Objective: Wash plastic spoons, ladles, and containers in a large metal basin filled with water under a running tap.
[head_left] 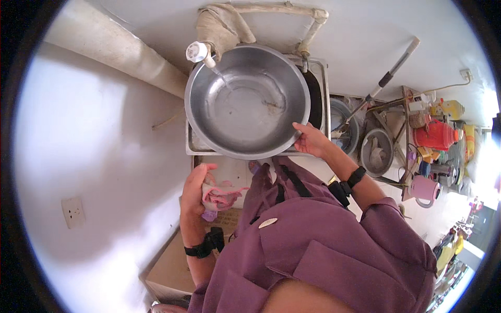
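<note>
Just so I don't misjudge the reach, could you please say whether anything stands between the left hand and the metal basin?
Nothing visible blocks the left hand, holding a pink-edged cloth, from the metal basin; only the sink's front edge shows between them. The right hand holds the basin's rim, farther right.

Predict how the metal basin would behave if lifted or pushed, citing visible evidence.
The metal basin is probably stiff: its rim looks evenly round beside the right hand. Its smooth, shiny wall may be slippery. Water seemingly falling from the tap could slosh.
</note>
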Demonstrator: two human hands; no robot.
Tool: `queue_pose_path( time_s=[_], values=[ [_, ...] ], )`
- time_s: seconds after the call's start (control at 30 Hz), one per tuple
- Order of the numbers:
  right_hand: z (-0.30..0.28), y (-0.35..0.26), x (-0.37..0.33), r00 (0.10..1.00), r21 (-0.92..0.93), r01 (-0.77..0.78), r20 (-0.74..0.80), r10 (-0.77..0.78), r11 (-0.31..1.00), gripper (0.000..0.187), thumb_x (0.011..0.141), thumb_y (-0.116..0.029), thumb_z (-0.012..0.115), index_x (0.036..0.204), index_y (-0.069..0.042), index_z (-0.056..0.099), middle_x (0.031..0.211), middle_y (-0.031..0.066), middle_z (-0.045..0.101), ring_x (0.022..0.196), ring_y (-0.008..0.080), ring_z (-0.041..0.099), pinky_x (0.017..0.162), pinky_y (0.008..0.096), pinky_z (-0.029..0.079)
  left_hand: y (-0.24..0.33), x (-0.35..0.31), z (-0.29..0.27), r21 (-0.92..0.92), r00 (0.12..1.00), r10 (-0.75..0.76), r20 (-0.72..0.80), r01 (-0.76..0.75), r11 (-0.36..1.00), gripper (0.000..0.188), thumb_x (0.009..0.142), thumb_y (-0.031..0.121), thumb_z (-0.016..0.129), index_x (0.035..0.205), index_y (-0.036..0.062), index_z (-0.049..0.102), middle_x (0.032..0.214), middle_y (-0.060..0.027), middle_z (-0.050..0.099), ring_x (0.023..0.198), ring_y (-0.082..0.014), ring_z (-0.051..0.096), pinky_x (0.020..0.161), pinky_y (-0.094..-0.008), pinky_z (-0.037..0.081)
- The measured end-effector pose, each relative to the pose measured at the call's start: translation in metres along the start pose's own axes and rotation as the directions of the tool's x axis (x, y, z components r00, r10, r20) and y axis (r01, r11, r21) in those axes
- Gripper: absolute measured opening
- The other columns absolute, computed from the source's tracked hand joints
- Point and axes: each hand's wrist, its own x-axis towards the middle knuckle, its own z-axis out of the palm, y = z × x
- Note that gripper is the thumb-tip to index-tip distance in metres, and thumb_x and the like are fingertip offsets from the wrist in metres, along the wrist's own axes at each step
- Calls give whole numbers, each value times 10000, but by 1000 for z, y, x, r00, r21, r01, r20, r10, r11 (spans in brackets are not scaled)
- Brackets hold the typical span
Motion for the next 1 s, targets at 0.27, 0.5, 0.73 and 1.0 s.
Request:
queue_pose_path(
  time_s=[0.27, 0.5, 0.73, 1.0],
  values=[
    [-11, 27, -6, 995, 121, 90, -57, -84, 989, 266, 923, -244, 617, 1148, -200, 480, 946, -7, 541, 744, 136, 569, 627, 269, 496, 10, 1, 40, 128, 963, 13, 269, -49, 991, 334, 959, 325, 530, 1066, 21, 620, 733, 5, 518, 691, -115, 558, 661, -258, 487],
    [-7, 35, -9, 982, 183, 165, -118, -145, 969, 197, 906, -180, 631, 1070, -154, 525, 878, -3, 542, 745, 138, 570, 642, 271, 514, -2, 0, 56, 139, 943, -14, 332, -34, 990, 338, 961, 328, 531, 1064, 18, 618, 710, 3, 521, 645, -98, 539, 642, -260, 486],
    [-16, 49, -5, 991, 237, 122, -88, -104, 964, 208, 884, -221, 668, 947, -120, 498, 815, 44, 543, 759, 199, 596, 644, 321, 534, -16, -3, 69, 150, 910, -4, 414, -64, 987, 360, 963, 346, 523, 1056, 12, 620, 713, 2, 532, 653, -83, 513, 624, -231, 417],
    [-26, 55, -4, 991, 286, 130, -16, -131, 949, 207, 893, -202, 653, 1004, -122, 497, 899, 36, 573, 808, 192, 603, 690, 346, 538, -42, -4, 107, -24, 924, -125, 361, 143, 989, 389, 955, 394, 536, 1039, 21, 606, 754, -30, 576, 693, -120, 567, 640, -272, 478]
  ],
)
